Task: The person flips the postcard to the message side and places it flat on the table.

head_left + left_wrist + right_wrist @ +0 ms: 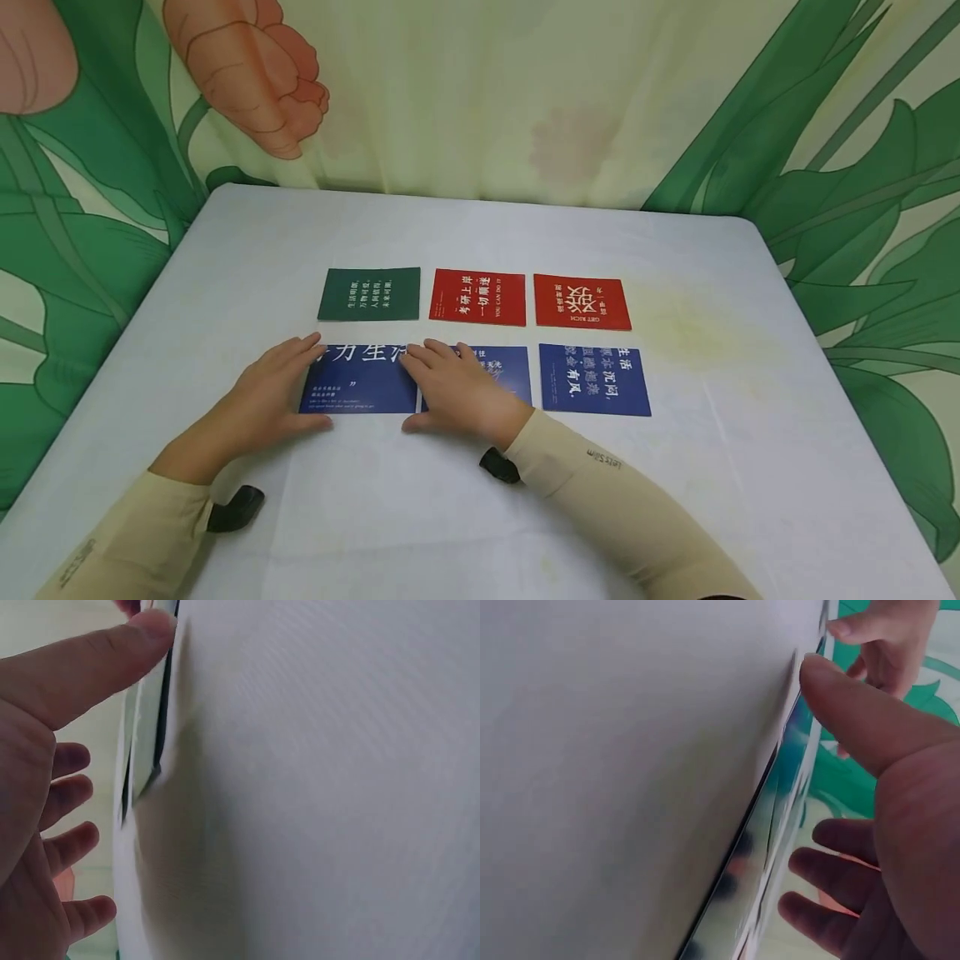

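Both hands are at a dark blue postcard [363,387] with white lettering, the leftmost in the near row. At its left side, my left hand [258,404] has the thumb near the lower corner and the fingers near the upper corner. My right hand [461,392] lies at its right edge, with fingertips over that edge, partly covering a middle blue postcard [513,375]. In both wrist views, the left hand [45,772] and right hand [900,810] have extended, spread fingers. A third blue postcard [595,381] lies to the right, apart from the hands.
A far row holds a green card [369,294], a red card [477,297] and another red card [582,302]. All lie flat on a white-covered table [420,517]. Behind hangs a leaf-and-flower printed curtain [465,92].
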Demonstrator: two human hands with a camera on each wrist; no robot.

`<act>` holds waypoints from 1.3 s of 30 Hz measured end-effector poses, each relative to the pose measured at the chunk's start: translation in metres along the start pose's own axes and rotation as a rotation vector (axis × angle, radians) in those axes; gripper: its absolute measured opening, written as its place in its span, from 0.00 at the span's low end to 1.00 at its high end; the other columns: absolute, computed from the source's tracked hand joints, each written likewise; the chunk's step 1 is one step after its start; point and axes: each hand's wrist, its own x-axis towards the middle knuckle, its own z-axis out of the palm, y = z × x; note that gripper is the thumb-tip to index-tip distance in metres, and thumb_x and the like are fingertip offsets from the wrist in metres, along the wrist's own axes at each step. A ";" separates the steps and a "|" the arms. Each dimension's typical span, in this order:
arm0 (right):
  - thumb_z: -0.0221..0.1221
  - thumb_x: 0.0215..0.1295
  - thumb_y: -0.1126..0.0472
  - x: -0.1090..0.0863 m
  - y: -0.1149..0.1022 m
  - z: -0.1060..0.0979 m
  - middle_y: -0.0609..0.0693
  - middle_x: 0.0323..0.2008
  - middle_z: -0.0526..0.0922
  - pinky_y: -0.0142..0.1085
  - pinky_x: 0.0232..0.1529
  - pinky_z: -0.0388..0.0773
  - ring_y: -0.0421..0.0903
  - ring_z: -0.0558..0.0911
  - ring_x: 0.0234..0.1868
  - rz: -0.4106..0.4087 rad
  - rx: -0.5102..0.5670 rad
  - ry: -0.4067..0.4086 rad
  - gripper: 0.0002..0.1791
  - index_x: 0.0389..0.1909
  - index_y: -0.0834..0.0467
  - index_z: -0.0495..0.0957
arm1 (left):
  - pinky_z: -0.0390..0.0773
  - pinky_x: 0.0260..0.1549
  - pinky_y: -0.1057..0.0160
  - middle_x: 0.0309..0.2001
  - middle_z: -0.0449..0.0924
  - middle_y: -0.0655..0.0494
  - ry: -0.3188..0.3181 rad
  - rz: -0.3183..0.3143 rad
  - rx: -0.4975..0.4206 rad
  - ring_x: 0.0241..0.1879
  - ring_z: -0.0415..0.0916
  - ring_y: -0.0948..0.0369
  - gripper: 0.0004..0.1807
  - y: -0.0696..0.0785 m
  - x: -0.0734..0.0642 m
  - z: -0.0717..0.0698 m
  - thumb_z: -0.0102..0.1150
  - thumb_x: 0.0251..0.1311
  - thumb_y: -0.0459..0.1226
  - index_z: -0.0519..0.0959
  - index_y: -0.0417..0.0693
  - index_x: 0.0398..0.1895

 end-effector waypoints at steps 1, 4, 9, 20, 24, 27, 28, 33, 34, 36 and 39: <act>0.66 0.57 0.35 0.001 -0.001 0.000 0.49 0.75 0.62 0.57 0.71 0.54 0.52 0.56 0.75 0.005 -0.002 -0.002 0.50 0.77 0.52 0.60 | 0.55 0.64 0.31 0.73 0.58 0.34 -0.003 0.000 -0.002 0.71 0.52 0.35 0.53 -0.001 0.000 0.000 0.80 0.44 0.46 0.64 0.33 0.72; 0.67 0.57 0.35 0.004 -0.002 -0.001 0.48 0.73 0.64 0.57 0.71 0.54 0.51 0.57 0.75 0.014 0.002 0.000 0.50 0.76 0.51 0.61 | 0.57 0.62 0.30 0.69 0.64 0.34 -0.012 0.008 -0.023 0.70 0.55 0.34 0.47 -0.003 0.002 0.001 0.79 0.47 0.43 0.67 0.32 0.69; 0.67 0.59 0.37 0.006 -0.004 -0.002 0.47 0.70 0.69 0.56 0.71 0.54 0.52 0.59 0.74 0.022 0.021 -0.019 0.46 0.74 0.51 0.64 | 0.59 0.60 0.29 0.66 0.69 0.33 -0.033 0.020 -0.040 0.68 0.59 0.33 0.39 -0.004 0.003 -0.001 0.76 0.52 0.42 0.73 0.33 0.65; 0.58 0.69 0.44 0.005 -0.005 -0.005 0.48 0.66 0.74 0.52 0.70 0.58 0.50 0.66 0.70 0.003 0.002 -0.007 0.32 0.70 0.53 0.69 | 0.62 0.61 0.32 0.65 0.70 0.33 -0.067 -0.028 -0.107 0.66 0.62 0.34 0.33 -0.003 -0.003 -0.010 0.68 0.60 0.45 0.74 0.39 0.66; 0.54 0.71 0.47 0.004 -0.006 -0.006 0.49 0.60 0.79 0.48 0.67 0.63 0.49 0.74 0.64 -0.018 0.022 0.050 0.27 0.66 0.55 0.73 | 0.63 0.60 0.33 0.63 0.71 0.33 -0.056 -0.041 -0.120 0.65 0.63 0.35 0.30 -0.003 -0.004 -0.013 0.66 0.62 0.45 0.75 0.40 0.65; 0.51 0.72 0.50 0.005 -0.005 -0.007 0.51 0.55 0.82 0.46 0.64 0.67 0.50 0.78 0.58 -0.027 0.059 0.104 0.25 0.65 0.57 0.74 | 0.64 0.61 0.33 0.63 0.72 0.34 -0.034 -0.041 -0.131 0.65 0.64 0.36 0.29 -0.004 -0.003 -0.013 0.66 0.62 0.44 0.75 0.40 0.64; 0.50 0.72 0.51 0.005 -0.005 -0.007 0.51 0.54 0.82 0.46 0.63 0.68 0.50 0.79 0.57 -0.030 0.075 0.121 0.25 0.65 0.57 0.74 | 0.64 0.61 0.34 0.63 0.73 0.34 -0.023 -0.039 -0.133 0.64 0.65 0.36 0.29 -0.004 -0.002 -0.012 0.66 0.62 0.43 0.75 0.40 0.64; 0.48 0.72 0.56 0.005 -0.003 -0.009 0.53 0.53 0.83 0.45 0.60 0.71 0.51 0.81 0.54 -0.043 0.129 0.182 0.25 0.66 0.60 0.72 | 0.63 0.60 0.34 0.61 0.75 0.37 0.046 -0.060 -0.137 0.64 0.65 0.38 0.28 -0.005 0.002 -0.008 0.61 0.62 0.33 0.72 0.37 0.66; 0.48 0.71 0.57 0.005 -0.003 -0.010 0.53 0.50 0.84 0.45 0.58 0.73 0.51 0.83 0.51 -0.044 0.133 0.192 0.25 0.66 0.61 0.71 | 0.63 0.60 0.34 0.59 0.77 0.38 0.066 -0.063 -0.142 0.63 0.66 0.38 0.28 -0.005 0.002 -0.008 0.60 0.61 0.31 0.72 0.36 0.66; 0.50 0.70 0.60 0.006 -0.002 -0.010 0.53 0.45 0.85 0.43 0.53 0.76 0.50 0.84 0.45 -0.046 0.133 0.216 0.25 0.67 0.61 0.69 | 0.63 0.60 0.34 0.55 0.80 0.40 0.109 -0.065 -0.156 0.63 0.66 0.39 0.29 -0.005 0.002 -0.007 0.59 0.59 0.27 0.71 0.36 0.66; 0.52 0.69 0.64 0.006 -0.002 -0.010 0.53 0.38 0.85 0.40 0.45 0.79 0.49 0.85 0.38 -0.047 0.145 0.257 0.26 0.68 0.63 0.66 | 0.65 0.58 0.36 0.49 0.84 0.42 0.175 -0.048 -0.183 0.60 0.69 0.39 0.29 -0.005 0.001 -0.005 0.60 0.58 0.25 0.70 0.34 0.66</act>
